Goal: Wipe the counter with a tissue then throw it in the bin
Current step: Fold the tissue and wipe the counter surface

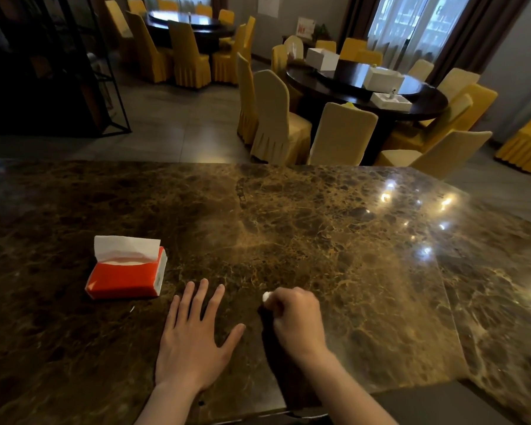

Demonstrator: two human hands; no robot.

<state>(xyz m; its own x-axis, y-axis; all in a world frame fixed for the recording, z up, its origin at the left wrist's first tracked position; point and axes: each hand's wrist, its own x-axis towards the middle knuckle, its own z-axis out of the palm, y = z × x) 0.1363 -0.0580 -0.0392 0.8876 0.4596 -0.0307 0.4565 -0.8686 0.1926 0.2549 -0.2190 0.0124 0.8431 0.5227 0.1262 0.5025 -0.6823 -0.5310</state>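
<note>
Right hand (293, 320) fisted around tissue (266, 296) on counter (319, 228).

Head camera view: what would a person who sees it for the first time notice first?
The red tissue pack stands out most, lying on the dark marble counter to the left, with a white tissue sticking up from its opening. Near the front edge are the two hands: the left hand lies flat with spread fingers, and the right hand is closed around a crumpled white tissue. Behind the counter, yellow-covered chairs surround dark round tables.

Tissue pack (126, 273) left of hands (242, 326)
</note>
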